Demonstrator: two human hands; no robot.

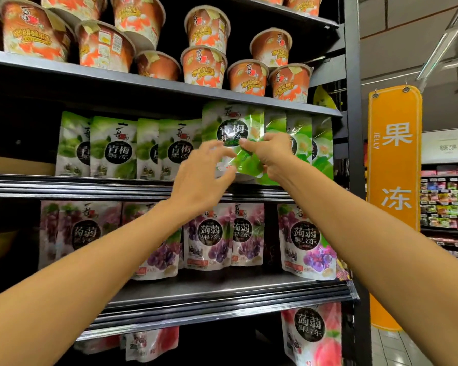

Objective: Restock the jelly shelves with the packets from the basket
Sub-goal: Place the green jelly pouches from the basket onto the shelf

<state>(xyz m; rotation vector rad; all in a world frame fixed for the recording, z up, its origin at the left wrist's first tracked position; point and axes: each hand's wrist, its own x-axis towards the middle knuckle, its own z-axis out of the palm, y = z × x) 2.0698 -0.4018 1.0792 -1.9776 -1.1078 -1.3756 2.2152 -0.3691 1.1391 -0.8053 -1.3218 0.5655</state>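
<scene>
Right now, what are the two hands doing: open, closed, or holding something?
Left hand: open, fingers spread at the green jelly packet.
Right hand: pinching that packet.

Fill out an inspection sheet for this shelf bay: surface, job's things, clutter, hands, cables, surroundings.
Surface: middle shelf carries a row of upright green packets.
Job's things: held green packet in front of the row, right of centre; basket not in view.
Clutter: brownish box-like thing at the shelf's left end.
Hands: right hand pinches that packet; left hand spread open at its left edge.
Cables: nothing seen.
Surroundings: orange cups above, purple packets below, orange JELLY sign at right.
</scene>
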